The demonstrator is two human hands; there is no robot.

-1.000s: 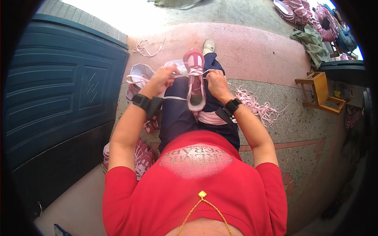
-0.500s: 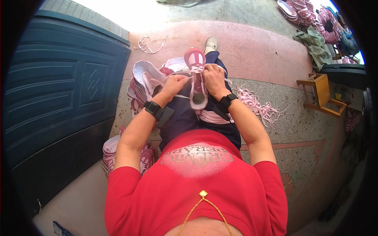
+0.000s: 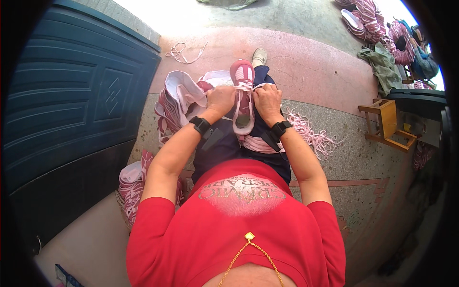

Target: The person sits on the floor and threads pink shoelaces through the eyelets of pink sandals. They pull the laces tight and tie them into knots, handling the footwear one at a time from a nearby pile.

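On my lap rests a pink and white shoe upper (image 3: 243, 74), its toe pointing away from me and its heel opening toward me. A pale pink shoelace (image 3: 245, 86) runs through its front eyelets. Just left of the shoe, my left hand (image 3: 221, 100) is closed on one end of that lace, its fingertips partly hidden. On the other side, my right hand (image 3: 268, 99) pinches the lace close to the shoe's edge. Beside my left wrist stand stacked pink and white shoe uppers (image 3: 179, 91), with their openings up.
Loose pink laces (image 3: 313, 134) lie heaped on the floor at right, and a single lace (image 3: 184, 53) lies ahead at left. A small wooden stool (image 3: 387, 123) stands to the right. More shoe uppers (image 3: 131, 184) sit behind my left elbow, near a blue door (image 3: 81, 91).
My left hand has come rightward, closer to the shoe, while my right hand has shifted slightly right. The lace stretch seen left of the shoe is shorter. The whole view has shifted slightly.
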